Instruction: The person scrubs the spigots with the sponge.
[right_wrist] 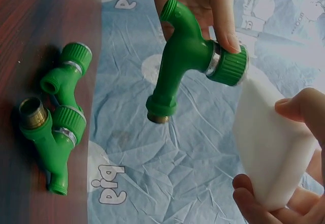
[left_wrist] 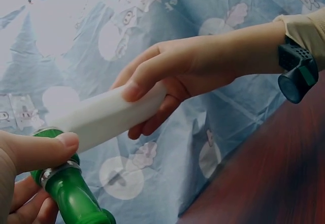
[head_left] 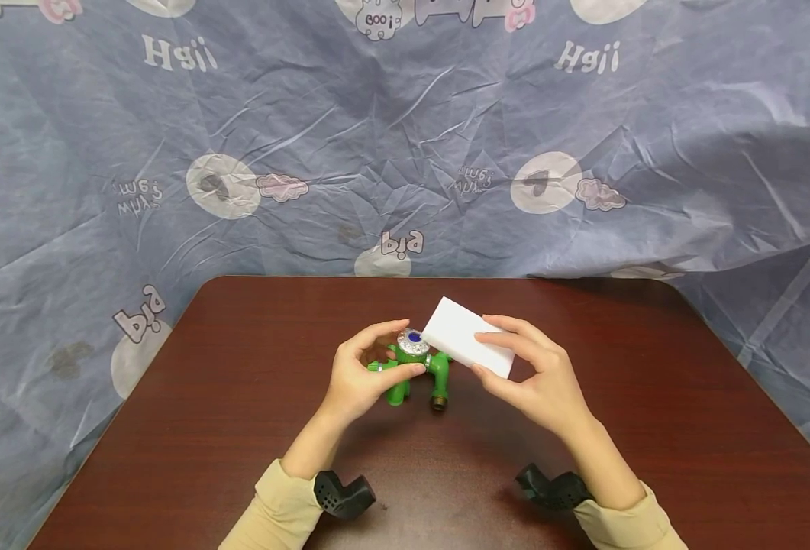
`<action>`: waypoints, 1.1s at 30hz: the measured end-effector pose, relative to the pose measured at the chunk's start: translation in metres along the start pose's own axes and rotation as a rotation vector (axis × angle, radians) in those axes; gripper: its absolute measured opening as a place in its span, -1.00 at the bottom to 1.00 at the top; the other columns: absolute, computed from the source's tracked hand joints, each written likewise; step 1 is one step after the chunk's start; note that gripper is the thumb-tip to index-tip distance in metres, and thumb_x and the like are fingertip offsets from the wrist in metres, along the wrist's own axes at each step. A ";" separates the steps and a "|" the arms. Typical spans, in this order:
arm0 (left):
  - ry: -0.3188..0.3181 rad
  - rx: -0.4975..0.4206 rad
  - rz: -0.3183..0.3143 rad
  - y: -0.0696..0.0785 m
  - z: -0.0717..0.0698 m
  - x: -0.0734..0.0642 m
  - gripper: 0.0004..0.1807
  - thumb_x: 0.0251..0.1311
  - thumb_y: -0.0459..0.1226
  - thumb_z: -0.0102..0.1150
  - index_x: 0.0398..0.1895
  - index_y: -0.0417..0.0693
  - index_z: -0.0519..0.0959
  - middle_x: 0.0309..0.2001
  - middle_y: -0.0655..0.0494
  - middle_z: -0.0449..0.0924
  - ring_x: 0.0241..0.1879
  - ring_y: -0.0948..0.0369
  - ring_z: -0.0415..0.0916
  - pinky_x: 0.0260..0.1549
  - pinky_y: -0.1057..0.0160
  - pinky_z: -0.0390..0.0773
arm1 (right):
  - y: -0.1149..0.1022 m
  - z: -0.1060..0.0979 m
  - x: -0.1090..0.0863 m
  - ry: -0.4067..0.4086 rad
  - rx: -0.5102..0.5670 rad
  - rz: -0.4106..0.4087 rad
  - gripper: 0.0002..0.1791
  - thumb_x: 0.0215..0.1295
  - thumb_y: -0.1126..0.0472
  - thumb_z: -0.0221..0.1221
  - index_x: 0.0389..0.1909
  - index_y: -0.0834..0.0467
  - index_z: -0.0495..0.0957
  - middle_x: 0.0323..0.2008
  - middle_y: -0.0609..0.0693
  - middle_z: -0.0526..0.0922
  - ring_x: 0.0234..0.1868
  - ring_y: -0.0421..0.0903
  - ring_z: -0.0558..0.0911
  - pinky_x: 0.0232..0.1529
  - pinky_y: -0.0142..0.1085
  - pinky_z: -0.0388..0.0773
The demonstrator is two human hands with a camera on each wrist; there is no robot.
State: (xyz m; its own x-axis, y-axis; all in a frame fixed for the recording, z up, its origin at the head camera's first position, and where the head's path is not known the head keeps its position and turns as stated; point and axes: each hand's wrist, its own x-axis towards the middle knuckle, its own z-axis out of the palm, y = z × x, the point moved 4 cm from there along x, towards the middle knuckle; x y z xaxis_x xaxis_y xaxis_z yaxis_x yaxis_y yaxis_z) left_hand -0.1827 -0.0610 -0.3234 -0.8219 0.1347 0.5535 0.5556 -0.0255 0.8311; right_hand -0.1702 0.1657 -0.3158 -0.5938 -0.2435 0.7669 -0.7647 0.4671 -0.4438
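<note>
My left hand [head_left: 359,374] grips a green plastic tap [right_wrist: 185,56] by its ribbed knob, thumb on one side and fingers on the other. The knob's silver top [head_left: 414,343] has a blue centre. A threaded brass end [right_wrist: 158,118] shows at the tap's lower side. Held by thumb and fingers in my right hand [head_left: 549,374] is a white block [head_left: 469,336] that looks like a sponge. Its end meets the knob's top face in both wrist views.
Two more green taps, an upper one [right_wrist: 68,76] and a lower one [right_wrist: 56,142] in the right wrist view, lie close together on the brown table [head_left: 253,428]. Behind the table hangs a blue-grey printed cloth [head_left: 350,153]. Black wrist cameras sit on both forearms.
</note>
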 end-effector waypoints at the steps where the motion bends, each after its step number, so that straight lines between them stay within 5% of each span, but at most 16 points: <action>1: 0.012 -0.004 0.004 0.000 -0.001 0.000 -0.48 -0.28 -0.63 0.42 -0.09 -0.43 0.56 -0.17 -0.28 0.60 -0.29 0.28 0.52 -0.36 0.15 0.56 | 0.001 -0.001 0.000 -0.004 -0.002 0.009 -0.61 -0.20 0.37 0.39 -0.21 0.12 0.68 -0.03 0.05 0.60 -0.03 -0.05 0.56 -0.08 -0.52 0.42; 9: 0.079 -0.038 -0.021 -0.006 -0.007 0.002 -0.50 -0.28 -0.66 0.39 -0.11 -0.46 0.55 -0.24 -0.25 0.61 -0.36 0.29 0.53 -0.39 0.32 0.54 | 0.003 0.002 -0.002 -0.074 0.004 0.027 -0.61 -0.18 0.35 0.40 -0.21 0.07 0.67 -0.03 0.02 0.60 -0.04 -0.07 0.57 -0.09 -0.52 0.41; 15: 0.045 -0.071 -0.028 -0.026 -0.005 0.001 -0.46 -0.26 -0.62 0.42 -0.05 -0.40 0.57 -0.16 -0.23 0.62 -0.36 0.26 0.53 -0.40 0.37 0.53 | -0.009 0.003 0.003 -0.024 0.028 -0.040 -0.59 -0.28 0.48 0.39 -0.27 0.18 0.66 -0.09 0.14 0.62 -0.10 0.04 0.59 -0.11 -0.55 0.42; 23: -0.053 -0.133 0.007 -0.030 -0.008 0.002 -0.51 -0.02 -0.55 0.30 0.07 -0.35 0.52 -0.01 -0.11 0.59 -0.18 0.27 0.54 -0.24 0.30 0.60 | -0.030 -0.003 0.013 0.038 0.020 -0.050 -0.64 -0.33 0.56 0.35 -0.35 0.31 0.64 -0.19 0.27 0.61 -0.16 0.12 0.58 -0.13 -0.56 0.40; 27: -0.103 -0.185 0.005 -0.030 -0.008 0.002 -0.49 -0.01 -0.57 0.26 0.11 -0.42 0.46 0.03 -0.08 0.53 -0.09 0.22 0.52 -0.20 0.28 0.60 | -0.025 -0.002 0.011 0.033 0.014 -0.039 -0.63 -0.32 0.55 0.36 -0.34 0.30 0.65 -0.16 0.26 0.61 -0.15 0.14 0.58 -0.12 -0.57 0.40; 33: -0.075 -0.128 -0.035 -0.032 -0.008 0.002 -0.46 -0.10 -0.58 0.35 0.06 -0.36 0.50 -0.03 -0.11 0.49 -0.10 0.21 0.51 -0.24 0.28 0.61 | -0.001 0.002 0.001 0.010 -0.021 -0.033 -0.59 -0.29 0.43 0.41 -0.27 0.15 0.68 -0.06 0.09 0.61 -0.06 0.01 0.57 -0.07 -0.55 0.39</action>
State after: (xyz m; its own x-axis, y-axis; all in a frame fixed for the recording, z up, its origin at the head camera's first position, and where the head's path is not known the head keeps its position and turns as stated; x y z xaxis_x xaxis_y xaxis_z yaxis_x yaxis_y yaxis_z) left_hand -0.2032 -0.0683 -0.3482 -0.8261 0.2114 0.5223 0.5019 -0.1452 0.8526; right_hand -0.1705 0.1636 -0.3159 -0.5660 -0.2503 0.7855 -0.7781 0.4769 -0.4088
